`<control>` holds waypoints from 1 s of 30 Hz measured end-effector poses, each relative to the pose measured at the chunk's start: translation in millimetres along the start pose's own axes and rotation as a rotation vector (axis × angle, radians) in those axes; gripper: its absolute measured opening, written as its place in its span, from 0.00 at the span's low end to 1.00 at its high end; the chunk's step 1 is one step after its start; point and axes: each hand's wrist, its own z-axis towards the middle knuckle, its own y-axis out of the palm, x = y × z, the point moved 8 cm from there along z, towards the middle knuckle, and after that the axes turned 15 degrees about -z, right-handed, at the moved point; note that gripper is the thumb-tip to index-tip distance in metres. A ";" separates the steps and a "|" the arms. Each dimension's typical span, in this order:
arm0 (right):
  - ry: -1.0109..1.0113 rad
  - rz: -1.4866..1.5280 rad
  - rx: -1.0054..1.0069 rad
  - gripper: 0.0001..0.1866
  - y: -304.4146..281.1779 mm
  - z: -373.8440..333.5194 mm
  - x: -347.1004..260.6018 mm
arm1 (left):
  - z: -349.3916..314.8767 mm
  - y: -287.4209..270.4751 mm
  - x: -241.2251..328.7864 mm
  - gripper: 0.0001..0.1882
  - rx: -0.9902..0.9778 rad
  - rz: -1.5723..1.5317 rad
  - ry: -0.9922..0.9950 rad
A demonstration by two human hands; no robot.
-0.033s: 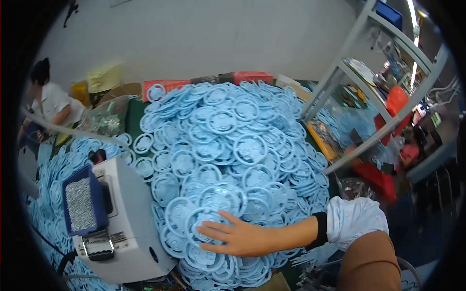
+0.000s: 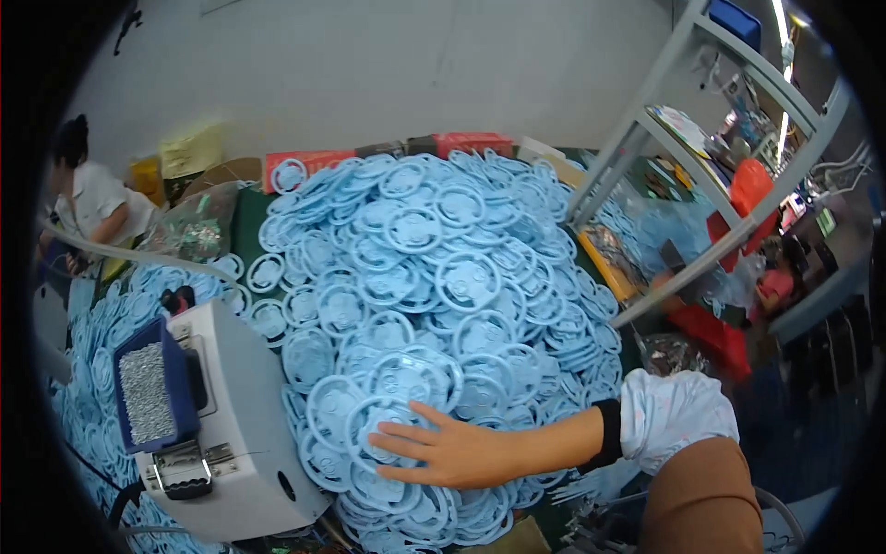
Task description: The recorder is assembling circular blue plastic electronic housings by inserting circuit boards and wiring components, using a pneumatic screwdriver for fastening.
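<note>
My right hand (image 2: 452,454) reaches in from the lower right with its palm down. Its fingers are spread and lie on a light blue round plastic piece (image 2: 355,434), ring-shaped with a raised centre, at the near side of a large heap. Nothing shows gripped in it, though the palm side is hidden. More such blue round pieces (image 2: 469,281) overlap under and beyond the hand. My left hand is not in view.
Left of the heap stands a white machine (image 2: 245,406) with a blue tray (image 2: 189,417) of small metal parts. A grey metal rack (image 2: 637,157) rises at right. Further blue pieces (image 2: 88,388) lie left of the machine. A person (image 2: 101,203) sits at the far left.
The whole view has shifted slightly, with the heap and machine a little further left in the picture. My right hand stays spread on the same blue piece.
</note>
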 end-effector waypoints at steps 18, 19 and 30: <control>0.653 -0.177 0.185 0.14 -126.3 -45.5 264.7 | 22.8 -98.7 318.2 0.12 -0.258 -0.441 0.713; 0.663 -0.173 0.167 0.14 -117.2 -43.2 267.7 | 27.0 -95.7 336.9 0.13 -0.269 -0.474 0.751; 0.657 -0.230 0.074 0.17 -102.6 -68.4 325.6 | 112.1 43.7 545.6 0.26 -0.349 -0.660 0.912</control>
